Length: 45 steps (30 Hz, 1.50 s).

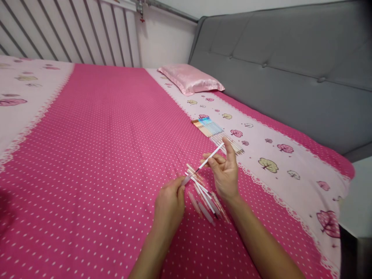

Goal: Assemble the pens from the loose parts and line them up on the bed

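Note:
My right hand (pixel 225 170) holds a slim white pen (pixel 210 156) between thumb and fingers, its dark tip pointing down and left. The tip meets or nearly meets a translucent pale cap-like piece (pixel 186 179), which my left hand (pixel 170 197) pinches. Whether the tip is inside that piece is too blurred to tell. Just below and between my hands lies a loose pile of white pens (pixel 205 195), some with dark tips, along with pale translucent pieces (pixel 206 213). Beyond my right hand, a row of pens (pixel 207 127) lies side by side in brown, blue and pale tones.
The pens lie on a bed with a pink dotted cover (pixel 110 155) and a pale tree-print band (pixel 279 170). Farther back is a pink satin pillow (pixel 190 77). A grey padded headboard (pixel 279 50) borders the right side, and a white radiator (pixel 69 31) stands behind the bed.

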{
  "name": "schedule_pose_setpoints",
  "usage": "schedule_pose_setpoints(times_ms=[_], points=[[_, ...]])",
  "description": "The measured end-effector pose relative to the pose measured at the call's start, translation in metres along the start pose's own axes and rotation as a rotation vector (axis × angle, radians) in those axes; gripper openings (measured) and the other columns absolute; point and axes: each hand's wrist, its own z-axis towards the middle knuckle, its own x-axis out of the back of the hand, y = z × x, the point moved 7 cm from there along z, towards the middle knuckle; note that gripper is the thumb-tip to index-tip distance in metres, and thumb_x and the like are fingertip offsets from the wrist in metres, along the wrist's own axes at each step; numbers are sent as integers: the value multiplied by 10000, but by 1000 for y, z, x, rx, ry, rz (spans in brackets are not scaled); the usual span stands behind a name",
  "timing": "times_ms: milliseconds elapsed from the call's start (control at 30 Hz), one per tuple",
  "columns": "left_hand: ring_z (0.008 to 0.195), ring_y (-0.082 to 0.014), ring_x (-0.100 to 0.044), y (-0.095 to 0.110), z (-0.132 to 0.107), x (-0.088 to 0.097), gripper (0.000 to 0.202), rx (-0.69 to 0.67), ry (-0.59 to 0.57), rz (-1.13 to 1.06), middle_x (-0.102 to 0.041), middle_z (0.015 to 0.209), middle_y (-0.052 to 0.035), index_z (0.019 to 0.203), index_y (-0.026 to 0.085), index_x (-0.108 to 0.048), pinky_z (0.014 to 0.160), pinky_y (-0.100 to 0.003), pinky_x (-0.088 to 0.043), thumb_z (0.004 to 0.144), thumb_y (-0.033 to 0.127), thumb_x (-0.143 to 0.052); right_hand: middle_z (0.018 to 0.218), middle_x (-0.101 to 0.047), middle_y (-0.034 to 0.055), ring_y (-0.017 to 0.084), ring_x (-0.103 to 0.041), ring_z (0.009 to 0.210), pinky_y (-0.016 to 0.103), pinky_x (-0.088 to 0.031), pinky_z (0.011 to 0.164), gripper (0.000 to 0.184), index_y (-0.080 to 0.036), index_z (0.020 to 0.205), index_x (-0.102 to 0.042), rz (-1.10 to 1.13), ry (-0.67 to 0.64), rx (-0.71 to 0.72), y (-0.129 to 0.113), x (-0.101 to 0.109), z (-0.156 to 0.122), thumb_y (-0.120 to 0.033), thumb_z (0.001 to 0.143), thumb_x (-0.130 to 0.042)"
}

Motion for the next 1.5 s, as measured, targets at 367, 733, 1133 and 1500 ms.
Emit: schedule_pose_setpoints(times_ms=[367, 733, 1133, 1500], points=[[932, -243, -599, 1, 0, -1, 336, -40, -1, 5, -679, 1045, -67, 1079, 217, -649, 796, -355, -439, 857, 235, -398, 945, -669, 49, 203, -654, 863, 375, -547, 764, 643, -336, 1381, -219, -29, -42, 43, 0, -5, -2, -283, 839, -559], [943, -250, -596, 4, 0, -3, 354, -68, -34, 14, -671, 1061, -77, 1125, 189, -624, 810, -360, -433, 858, 229, -394, 835, -668, 5, 174, -654, 863, 323, -540, 755, 611, -324, 1349, -304, 8, -73, 44, 0, -10, -6, -231, 816, -589], [773, -206, -597, 4, 0, -1, 353, -12, -56, -153, -658, 840, -49, 1144, 184, -597, 671, -291, -441, 868, 307, -413, 1032, -665, 57, 175, -639, 903, 351, -519, 819, 418, -258, 1270, -487, -133, -287, 36, -3, -19, -7, -314, 859, -534], [693, -190, -566, -15, 4, 3, 389, 104, 27, -268, -644, 806, -59, 1119, 133, -587, 608, -276, -410, 830, 353, -449, 738, -675, 41, 164, -626, 643, 285, -475, 597, 290, -161, 1021, -629, -678, -400, -300, 57, 3, 1, -329, 794, -566]])
